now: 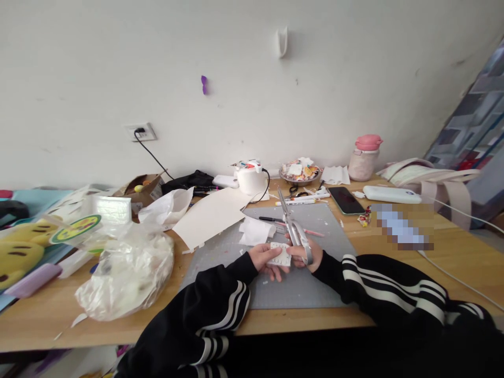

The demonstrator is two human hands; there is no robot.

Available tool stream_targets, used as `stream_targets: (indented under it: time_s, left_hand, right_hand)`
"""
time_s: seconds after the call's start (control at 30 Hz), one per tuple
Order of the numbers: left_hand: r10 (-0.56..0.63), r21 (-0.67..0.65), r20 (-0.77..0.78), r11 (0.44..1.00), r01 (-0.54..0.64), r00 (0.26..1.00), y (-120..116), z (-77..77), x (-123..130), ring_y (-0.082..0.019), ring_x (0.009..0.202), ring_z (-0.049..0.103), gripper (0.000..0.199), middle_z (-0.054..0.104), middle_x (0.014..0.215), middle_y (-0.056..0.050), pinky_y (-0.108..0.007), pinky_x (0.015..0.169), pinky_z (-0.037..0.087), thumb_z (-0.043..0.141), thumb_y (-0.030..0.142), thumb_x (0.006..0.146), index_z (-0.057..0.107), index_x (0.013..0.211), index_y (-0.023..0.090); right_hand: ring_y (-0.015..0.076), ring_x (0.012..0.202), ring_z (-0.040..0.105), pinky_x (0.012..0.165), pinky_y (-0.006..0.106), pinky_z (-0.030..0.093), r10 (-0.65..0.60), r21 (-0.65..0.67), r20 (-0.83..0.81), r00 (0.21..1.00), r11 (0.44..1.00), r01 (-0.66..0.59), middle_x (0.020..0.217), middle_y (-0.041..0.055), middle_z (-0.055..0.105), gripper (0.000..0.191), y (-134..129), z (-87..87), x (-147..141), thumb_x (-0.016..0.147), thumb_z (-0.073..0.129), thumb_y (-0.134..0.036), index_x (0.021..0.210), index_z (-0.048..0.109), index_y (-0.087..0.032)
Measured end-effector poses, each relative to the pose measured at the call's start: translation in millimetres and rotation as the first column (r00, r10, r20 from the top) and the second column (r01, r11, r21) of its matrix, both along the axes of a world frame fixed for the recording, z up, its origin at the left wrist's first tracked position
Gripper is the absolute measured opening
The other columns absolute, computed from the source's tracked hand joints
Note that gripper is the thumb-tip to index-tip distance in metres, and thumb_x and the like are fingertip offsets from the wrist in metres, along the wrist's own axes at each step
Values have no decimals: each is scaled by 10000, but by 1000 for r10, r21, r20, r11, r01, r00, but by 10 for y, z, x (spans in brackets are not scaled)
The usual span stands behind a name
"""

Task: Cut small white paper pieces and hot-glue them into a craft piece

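Observation:
My left hand [262,258] is closed on a small white card piece [280,254] that carries dark marks. In my right hand [315,251] is a pair of grey-handled scissors [295,231], blades pointing away toward the wall. The right fingers also touch the card's right edge. Both hands are above a grey cutting mat [307,294]. A crumpled white tissue [256,231] lies on the mat just beyond my left hand, and a black pen [271,219] is behind it.
Left are a large cream sheet [214,212] and a clear plastic bag [126,278]. Farther back stand a white pot [251,181], a bowl of scraps [300,171] and a pink-lidded bottle [363,163]. A phone [346,201] and a white power-bank-like device [391,194] lie right.

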State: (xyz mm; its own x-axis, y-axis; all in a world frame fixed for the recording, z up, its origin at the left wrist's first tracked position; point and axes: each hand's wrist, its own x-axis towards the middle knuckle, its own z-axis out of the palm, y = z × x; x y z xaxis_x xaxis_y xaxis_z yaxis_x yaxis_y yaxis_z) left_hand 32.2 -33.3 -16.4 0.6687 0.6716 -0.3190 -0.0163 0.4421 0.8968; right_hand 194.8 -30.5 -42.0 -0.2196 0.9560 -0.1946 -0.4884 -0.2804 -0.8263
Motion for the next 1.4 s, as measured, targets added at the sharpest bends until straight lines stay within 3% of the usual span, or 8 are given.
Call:
stream_targets:
  time_s: [0.2, 0.33, 0.53, 0.73, 0.83, 0.93, 1.17, 1.4]
  left_hand:
    - [64, 70, -34, 996, -62, 997, 60, -27, -10, -112, 408, 576, 419, 651, 558, -41, -192, 362, 392, 724, 495, 585, 584, 677, 112]
    - [297, 115, -13, 949, -293, 955, 155, -31, -66, -105, 387, 553, 378, 638, 542, -25, -196, 357, 383, 715, 462, 607, 567, 684, 122]
    - [598, 114, 143, 782, -613, 789, 203, 48, -163, -92, 402, 544, 287, 655, 573, -40, -196, 363, 382, 703, 391, 636, 594, 634, 125]
    - [780, 126, 281, 547, -828, 559, 231, 63, -170, -83, 371, 509, 312, 663, 582, -32, -199, 344, 349, 706, 392, 616, 562, 686, 125]
    - [813, 156, 321, 461, -874, 486, 245, 66, -170, -74, 355, 492, 336, 648, 567, -18, -191, 335, 334, 691, 419, 616, 549, 690, 125]
    - [830, 166, 336, 413, -896, 445, 251, 84, -206, -75, 345, 481, 338, 634, 558, -3, -195, 329, 332, 701, 428, 600, 547, 692, 141]
    - [883, 190, 242, 364, -912, 403, 281, 87, -352, -84, 300, 410, 247, 521, 425, 28, -218, 309, 292, 635, 395, 680, 511, 564, 214]
    - [867, 183, 327, 332, -926, 375, 284, 89, -244, -76, 315, 454, 250, 548, 455, 16, -195, 322, 298, 582, 322, 726, 500, 579, 138]
  right_hand:
    - [-21, 311, 303, 400, 227, 75, 96, -6, 91, 991, 995, -96, 534, -42, 504, 282, -143, 342, -26, 494, 668, -147, 735, 574, -261]
    - [-7, 335, 262, 379, 216, 78, 182, -46, 43, 982, 983, -180, 554, -36, 465, 300, -159, 528, 14, 505, 734, -256, 747, 559, -245]
    - [13, 344, 299, 343, 182, 120, 380, -82, -44, 924, 920, -382, 665, -38, 533, 495, -19, 391, 151, 502, 706, -530, 845, 571, -201]
    - [-11, 362, 282, 331, 150, 61, 622, -59, -166, 765, 768, -638, 660, -55, 487, 544, -4, 291, 189, 543, 718, -546, 917, 612, -166]
    - [-24, 357, 239, 332, 137, 37, 672, -75, -157, 724, 722, -687, 638, -69, 448, 482, -23, 245, 167, 546, 741, -493, 886, 622, -173]
    - [-31, 354, 219, 334, 130, 37, 679, -83, -120, 724, 720, -689, 636, -78, 435, 428, -43, 236, 146, 541, 753, -415, 876, 618, -186]
    - [-34, 324, 238, 315, 113, 69, 691, -133, -12, 722, 715, -686, 598, -103, 438, 479, -78, 301, 107, 488, 779, -318, 910, 576, -214]
    - [-31, 317, 230, 314, 118, 98, 676, -131, 48, 735, 734, -667, 575, -116, 415, 547, -90, 274, 87, 466, 794, -325, 938, 541, -212]
